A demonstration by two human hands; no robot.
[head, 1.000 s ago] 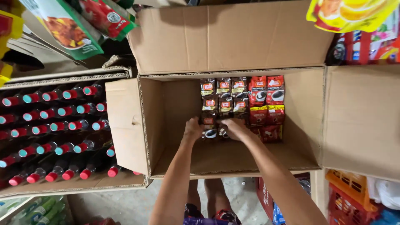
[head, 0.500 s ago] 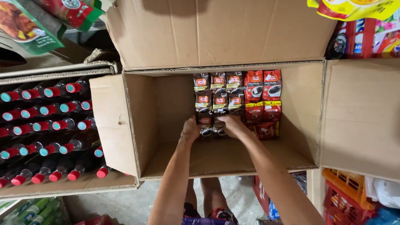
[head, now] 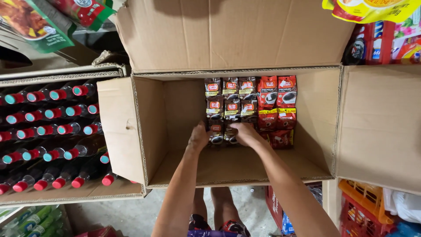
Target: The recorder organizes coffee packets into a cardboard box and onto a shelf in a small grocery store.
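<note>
An open cardboard box [head: 131,127] stands in front of me with its flaps spread. Inside, at the far middle, lie rows of brown coffee sachets [head: 231,98] and, to their right, red coffee sachets [head: 277,103]. My left hand [head: 198,137] and my right hand [head: 245,133] both reach into the box. They rest on the nearest row of brown sachets, fingers curled over them. Whether the fingers grip a sachet is hidden by the hands.
A second open carton [head: 66,193] at the left holds several dark bottles with red and teal caps [head: 52,131]. Snack bags [head: 30,22] hang at the top left and top right. An orange and red crate [head: 364,206] sits at the lower right. My feet [head: 219,226] stand on a concrete floor.
The view has shifted slightly to the right relative to the box. Both hands stay on the nearest brown sachets, hardly moved.
</note>
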